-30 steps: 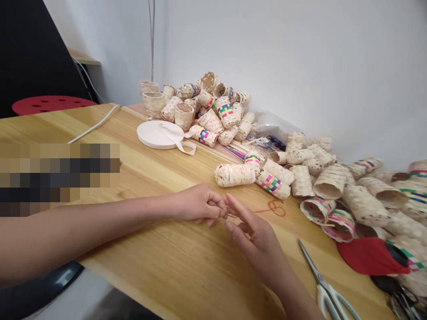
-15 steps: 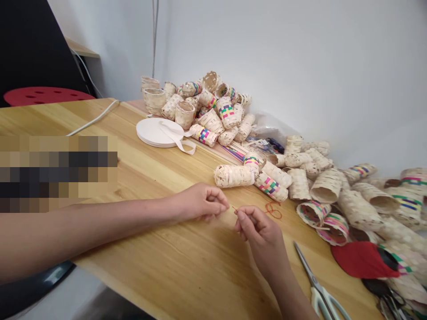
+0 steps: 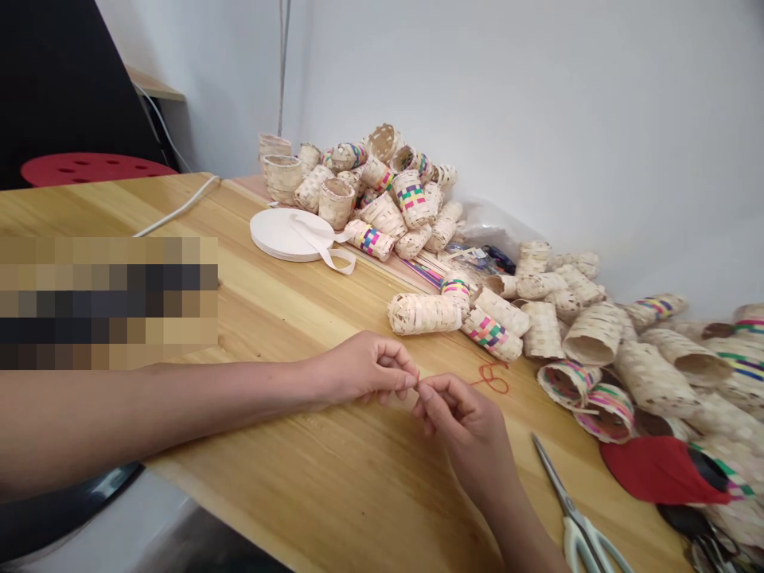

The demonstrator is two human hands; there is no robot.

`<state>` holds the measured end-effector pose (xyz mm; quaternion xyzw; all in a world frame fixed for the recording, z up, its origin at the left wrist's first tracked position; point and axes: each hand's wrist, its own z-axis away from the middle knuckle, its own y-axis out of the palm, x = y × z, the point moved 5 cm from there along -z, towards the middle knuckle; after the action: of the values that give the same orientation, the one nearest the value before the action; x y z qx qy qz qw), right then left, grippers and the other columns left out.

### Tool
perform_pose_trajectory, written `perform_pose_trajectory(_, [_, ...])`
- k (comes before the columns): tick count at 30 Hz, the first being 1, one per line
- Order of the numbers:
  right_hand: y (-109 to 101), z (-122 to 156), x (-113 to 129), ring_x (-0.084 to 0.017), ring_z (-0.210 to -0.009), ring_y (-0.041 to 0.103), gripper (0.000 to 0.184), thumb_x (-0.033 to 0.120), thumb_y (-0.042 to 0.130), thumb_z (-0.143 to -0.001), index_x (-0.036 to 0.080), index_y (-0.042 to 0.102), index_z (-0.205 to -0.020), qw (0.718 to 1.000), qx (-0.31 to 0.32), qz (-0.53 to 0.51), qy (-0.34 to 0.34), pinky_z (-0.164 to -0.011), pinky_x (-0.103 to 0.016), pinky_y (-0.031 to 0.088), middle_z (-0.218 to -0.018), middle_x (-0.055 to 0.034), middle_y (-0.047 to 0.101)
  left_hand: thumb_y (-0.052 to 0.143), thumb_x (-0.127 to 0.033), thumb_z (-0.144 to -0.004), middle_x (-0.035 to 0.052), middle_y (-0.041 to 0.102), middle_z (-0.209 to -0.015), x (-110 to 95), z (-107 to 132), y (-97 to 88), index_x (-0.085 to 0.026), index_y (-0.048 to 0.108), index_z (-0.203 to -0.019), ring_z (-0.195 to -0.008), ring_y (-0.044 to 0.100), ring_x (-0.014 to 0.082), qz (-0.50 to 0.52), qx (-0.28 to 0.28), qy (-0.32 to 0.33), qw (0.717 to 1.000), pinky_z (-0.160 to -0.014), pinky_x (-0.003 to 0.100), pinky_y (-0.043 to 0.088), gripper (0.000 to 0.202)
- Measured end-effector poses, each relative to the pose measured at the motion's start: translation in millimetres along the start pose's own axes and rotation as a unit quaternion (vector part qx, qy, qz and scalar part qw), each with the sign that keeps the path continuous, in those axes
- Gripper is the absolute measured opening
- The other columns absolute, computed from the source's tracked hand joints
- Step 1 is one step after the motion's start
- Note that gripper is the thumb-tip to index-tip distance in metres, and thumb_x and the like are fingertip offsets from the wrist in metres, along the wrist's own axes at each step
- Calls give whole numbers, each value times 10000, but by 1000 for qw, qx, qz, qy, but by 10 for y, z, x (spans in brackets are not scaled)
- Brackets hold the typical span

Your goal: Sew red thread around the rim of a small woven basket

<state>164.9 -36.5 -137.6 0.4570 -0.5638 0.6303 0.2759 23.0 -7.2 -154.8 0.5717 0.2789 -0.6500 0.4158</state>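
My left hand [image 3: 365, 371] rests on the wooden table [image 3: 310, 469], fingers curled, thumb and forefinger pinched on the end of a thin orange-red thread. My right hand [image 3: 462, 426] meets it fingertip to fingertip, also pinched on the thread. The red thread [image 3: 490, 377] trails right from the fingers and lies in small loops on the table. A plain small woven basket [image 3: 423, 313] lies on its side just beyond my hands.
Heaps of small woven baskets [image 3: 382, 195], some with coloured bands, fill the table's back and right. A white tape roll [image 3: 290, 235] lies flat at the back. Scissors [image 3: 582, 521] and a red piece [image 3: 656, 469] lie at the right. A red stool [image 3: 89, 169] stands far left.
My right hand went from spread fingers to a pinch, pulled a little away from the left hand, then came back so the fingertips meet on the thread.
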Motion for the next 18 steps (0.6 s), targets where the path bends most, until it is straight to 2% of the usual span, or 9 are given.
perform_pose_trajectory(8, [19, 6, 23, -114, -521, 534, 230, 370, 547, -880, 177, 624, -783, 1000, -7, -19, -4, -497, -210, 398, -648, 5, 621, 655, -359, -710, -18, 602, -648, -11, -1, 24, -134, 570, -779, -462, 468, 51, 0, 4, 7, 1000, -379, 141, 292, 250])
perform_pose_trajectory(14, [-1, -10, -4, -119, -538, 581, 199, 354, 557, -871, 175, 630, -821, 998, -22, -57, -1, -532, -221, 454, -699, -10, 656, 628, -323, -751, -19, 610, -644, -6, -4, 20, -139, 555, -778, -458, 481, 50, 13, 9, 23, 1000, -398, 143, 342, 199])
perform_pose_trajectory(18, [-16, -14, -21, -115, -509, 582, 215, 379, 587, -853, 172, 630, -813, 995, -38, -92, 22, -515, -221, 460, -681, -11, 656, 640, -318, -758, -18, 618, -652, -30, -5, 6, -133, 561, -770, -460, 476, 43, 29, 9, 28, 999, -410, 142, 354, 201])
